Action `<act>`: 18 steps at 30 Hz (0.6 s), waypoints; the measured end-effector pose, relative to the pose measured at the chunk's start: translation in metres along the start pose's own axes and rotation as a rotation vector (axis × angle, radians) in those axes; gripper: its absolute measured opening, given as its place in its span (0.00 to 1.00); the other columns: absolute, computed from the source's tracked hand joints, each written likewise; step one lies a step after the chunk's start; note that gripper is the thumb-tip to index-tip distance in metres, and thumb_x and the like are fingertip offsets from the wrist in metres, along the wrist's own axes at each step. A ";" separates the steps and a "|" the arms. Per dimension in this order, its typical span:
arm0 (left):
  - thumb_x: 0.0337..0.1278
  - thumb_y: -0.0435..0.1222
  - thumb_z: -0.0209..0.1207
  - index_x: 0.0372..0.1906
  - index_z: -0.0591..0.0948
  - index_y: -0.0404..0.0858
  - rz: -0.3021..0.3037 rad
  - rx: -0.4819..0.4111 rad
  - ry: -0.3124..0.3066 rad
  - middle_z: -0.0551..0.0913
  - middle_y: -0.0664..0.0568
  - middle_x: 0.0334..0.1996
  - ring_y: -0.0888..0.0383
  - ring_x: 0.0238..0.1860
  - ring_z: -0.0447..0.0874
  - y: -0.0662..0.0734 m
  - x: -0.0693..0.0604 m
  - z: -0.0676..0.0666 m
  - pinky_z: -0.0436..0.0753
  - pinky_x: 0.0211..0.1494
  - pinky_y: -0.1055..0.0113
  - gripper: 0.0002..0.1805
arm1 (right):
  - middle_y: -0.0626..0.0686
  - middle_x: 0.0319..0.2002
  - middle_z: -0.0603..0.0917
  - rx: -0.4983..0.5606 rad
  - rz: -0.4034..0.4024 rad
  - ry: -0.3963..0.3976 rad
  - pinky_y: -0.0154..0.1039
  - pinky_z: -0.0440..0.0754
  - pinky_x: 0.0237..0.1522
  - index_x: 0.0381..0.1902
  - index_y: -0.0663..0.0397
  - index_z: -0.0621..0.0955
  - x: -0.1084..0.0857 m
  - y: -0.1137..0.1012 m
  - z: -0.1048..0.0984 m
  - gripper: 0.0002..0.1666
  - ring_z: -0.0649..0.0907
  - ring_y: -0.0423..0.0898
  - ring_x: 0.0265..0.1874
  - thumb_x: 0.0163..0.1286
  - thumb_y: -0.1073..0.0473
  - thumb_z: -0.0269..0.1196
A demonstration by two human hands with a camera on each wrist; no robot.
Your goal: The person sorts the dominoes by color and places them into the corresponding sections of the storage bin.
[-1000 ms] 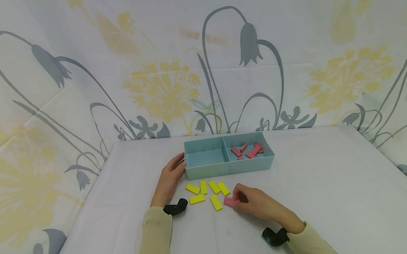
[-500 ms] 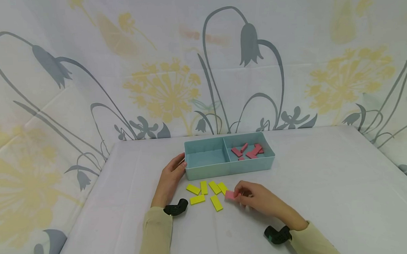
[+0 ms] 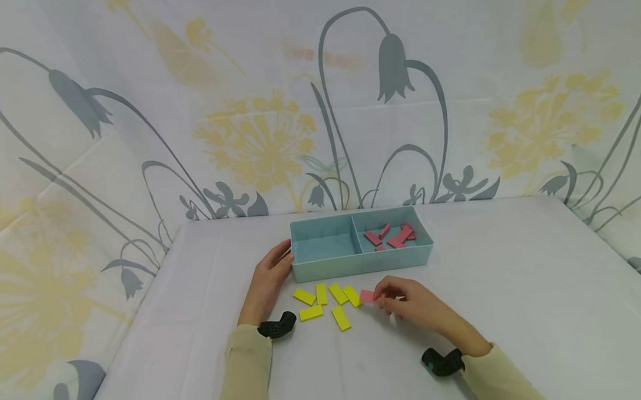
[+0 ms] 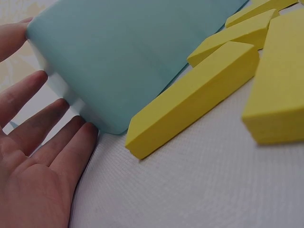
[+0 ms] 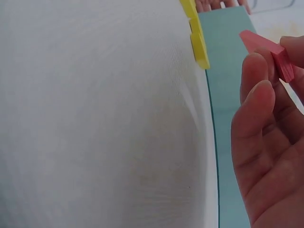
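Note:
My right hand (image 3: 413,303) pinches a pink block (image 3: 368,296) between thumb and fingers, just above the table and right of the yellow blocks. The right wrist view shows the pink block (image 5: 266,45) held at the fingertips. My left hand (image 3: 265,281) rests its fairly straight fingers against the left end of a light blue two-compartment box (image 3: 328,271). Close by in the left wrist view, fingertips touch the box wall (image 4: 118,52). Several pink blocks (image 3: 400,238) lie in the box's right compartment; its left compartment (image 3: 324,248) holds nothing.
Several yellow blocks (image 3: 311,313) lie scattered on the white-covered table (image 3: 514,275) in front of the box. A patterned cloth (image 3: 265,143) hangs behind the table. Black wrist devices (image 3: 443,362) are on both arms.
My right hand has lifted the pink block off the table and moved it away from me, towards the box and slightly right. My left hand and the box stay in place.

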State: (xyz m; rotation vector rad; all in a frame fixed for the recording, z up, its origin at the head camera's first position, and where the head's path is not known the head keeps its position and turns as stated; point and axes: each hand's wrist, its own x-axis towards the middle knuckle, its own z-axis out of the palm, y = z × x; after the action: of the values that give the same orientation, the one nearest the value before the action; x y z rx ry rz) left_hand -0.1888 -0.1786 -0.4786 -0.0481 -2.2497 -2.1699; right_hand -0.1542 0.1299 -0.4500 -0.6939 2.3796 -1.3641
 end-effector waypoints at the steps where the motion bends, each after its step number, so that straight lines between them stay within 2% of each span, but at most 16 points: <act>1: 0.59 0.47 0.52 0.62 0.65 0.52 0.007 0.000 -0.001 0.64 0.60 0.61 0.60 0.61 0.61 0.000 0.000 0.000 0.65 0.61 0.62 0.26 | 0.53 0.31 0.78 0.000 -0.003 0.005 0.38 0.78 0.22 0.38 0.48 0.77 0.000 0.000 0.000 0.06 0.78 0.49 0.23 0.63 0.55 0.58; 8: 0.58 0.47 0.53 0.62 0.65 0.52 -0.006 -0.019 -0.011 0.64 0.61 0.61 0.61 0.61 0.61 0.002 -0.001 -0.001 0.65 0.62 0.64 0.26 | 0.54 0.34 0.79 0.006 -0.004 0.025 0.37 0.78 0.22 0.39 0.50 0.77 -0.002 -0.005 -0.002 0.06 0.77 0.51 0.25 0.63 0.58 0.57; 15: 0.59 0.45 0.52 0.62 0.66 0.51 -0.014 -0.036 -0.012 0.64 0.60 0.61 0.63 0.60 0.62 0.003 0.000 0.000 0.65 0.61 0.65 0.25 | 0.60 0.35 0.78 0.010 -0.015 0.032 0.39 0.78 0.23 0.40 0.56 0.76 -0.006 -0.020 -0.003 0.07 0.76 0.58 0.26 0.64 0.63 0.55; 18: 0.59 0.45 0.52 0.62 0.66 0.51 -0.015 -0.033 -0.012 0.64 0.59 0.61 0.63 0.60 0.62 0.002 0.000 0.000 0.65 0.61 0.65 0.25 | 0.59 0.34 0.78 0.011 -0.010 0.043 0.39 0.78 0.23 0.40 0.55 0.76 -0.006 -0.017 -0.003 0.07 0.77 0.56 0.26 0.65 0.62 0.55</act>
State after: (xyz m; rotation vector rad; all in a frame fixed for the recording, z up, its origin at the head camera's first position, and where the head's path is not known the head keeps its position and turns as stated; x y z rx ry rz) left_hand -0.1885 -0.1783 -0.4762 -0.0451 -2.2282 -2.2203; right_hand -0.1467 0.1280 -0.4337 -0.6815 2.4029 -1.4083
